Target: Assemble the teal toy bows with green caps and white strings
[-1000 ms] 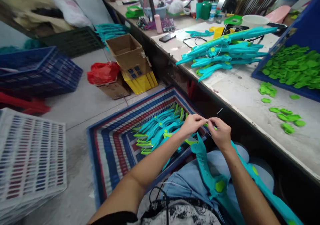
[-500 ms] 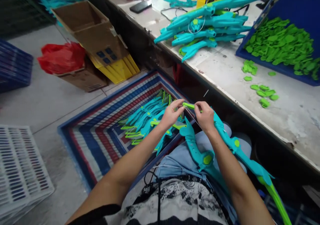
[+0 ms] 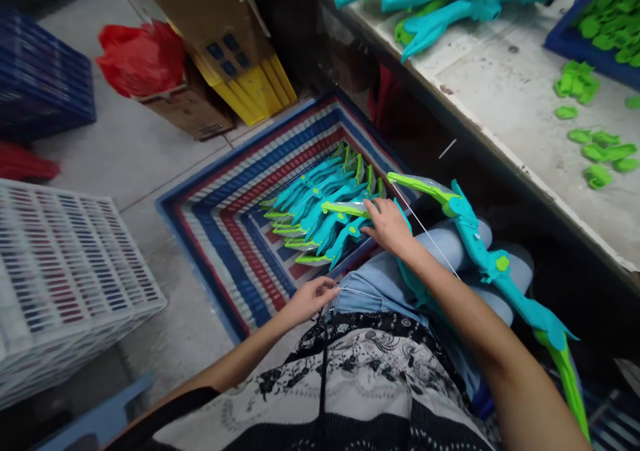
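Note:
A teal toy bow (image 3: 415,279) with green limbs lies across my lap, mostly hidden under my right arm. My right hand (image 3: 390,225) grips it near the base of its green limb (image 3: 345,208), which points left over the crate. Low by my waist, my left hand (image 3: 313,299) has thumb and fingers pinched on a thin white bowstring (image 3: 357,292). A second toy bow (image 3: 493,264), its white string stretched, rests across my knees to the right. More toy bows (image 3: 320,201) are stacked in the striped-lined crate (image 3: 220,201) beside me.
On the worktable (image 3: 500,97) at right lie teal bow parts (image 3: 450,21), loose green pieces (image 3: 600,147) and a blue bin (image 3: 565,47) of green pieces. A white basket (image 3: 75,271), cardboard box (image 3: 200,24), red bag (image 3: 143,57) and blue crate (image 3: 45,71) stand at left.
Both hands have left the green limb tip of the bow on my knees, which now shows strung. My right hand moved onto the other bow; my left came down to its string. The view shifted.

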The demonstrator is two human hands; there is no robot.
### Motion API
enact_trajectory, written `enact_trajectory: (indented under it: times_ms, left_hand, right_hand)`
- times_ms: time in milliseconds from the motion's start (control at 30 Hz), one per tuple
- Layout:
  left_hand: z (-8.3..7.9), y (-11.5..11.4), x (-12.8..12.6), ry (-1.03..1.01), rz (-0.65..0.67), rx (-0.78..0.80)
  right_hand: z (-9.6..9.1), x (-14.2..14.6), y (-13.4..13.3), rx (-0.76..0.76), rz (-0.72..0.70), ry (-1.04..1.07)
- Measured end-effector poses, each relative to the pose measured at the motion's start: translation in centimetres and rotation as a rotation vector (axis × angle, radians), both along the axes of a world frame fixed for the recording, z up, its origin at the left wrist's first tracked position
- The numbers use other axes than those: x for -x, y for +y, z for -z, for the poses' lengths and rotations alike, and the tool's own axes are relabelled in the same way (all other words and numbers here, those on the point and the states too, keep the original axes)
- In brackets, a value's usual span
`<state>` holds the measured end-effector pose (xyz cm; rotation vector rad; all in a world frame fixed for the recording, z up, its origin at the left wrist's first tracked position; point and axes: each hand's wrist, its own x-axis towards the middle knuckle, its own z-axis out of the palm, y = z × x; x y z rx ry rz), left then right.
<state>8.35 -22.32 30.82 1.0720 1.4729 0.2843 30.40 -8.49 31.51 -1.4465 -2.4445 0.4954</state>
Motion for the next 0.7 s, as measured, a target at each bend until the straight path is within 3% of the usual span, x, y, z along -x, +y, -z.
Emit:
enact_trajectory:
  times_ms: [67, 133, 200, 300, 367, 433, 533, 633, 700]
  left_hand:
    - [-0.1, 0.3, 0.3, -0.010, 0.101, -0.016]
    - [-0.6, 1.1, 0.2, -0.045, 0.103, -0.083]
    - [-1.7, 2.2, -0.6, -0.205, -0.022, -0.086]
    - [-3.9, 3.6, -3.0, -0.691, -0.287, 0.156]
    - [-5.3, 4.5, -5.2, -0.991, -0.394, 0.339]
    - [-6.3, 5.2, -7.1, -1.149, -0.446, 0.393]
    - [-7.0, 5.9, -9.0, -1.157, -0.435, 0.313]
    - [-6.9, 6.3, -9.4, -1.063, -0.367, 0.289]
    - [-6.8, 6.9, -9.2, -1.015, -0.394, 0.274]
  right_hand:
    - [0.5, 0.1, 0.2, 0.050, 0.032, -0.062]
    - [0.5, -0.1, 0.4, 0.113, 0.074, -0.065]
    - [0.3, -0.5, 0.6, 0.184, 0.117, 0.015]
    - [-0.2, -1.1, 0.7, 0.342, 0.144, 0.298]
    - [-0.5, -1.6, 0.4, 0.539, 0.135, 0.542]
    - [-0.6, -2.0, -0.3, 0.775, 0.157, 0.782]
    - [-0.6, -2.8, -1.6, 0.973, 0.297, 1.064]
    - [-0.7, -3.6, -2.3, 0.995, 0.431, 1.188]
    - [-0.9, -4.0, -2.4, 0.993, 0.443, 1.202]
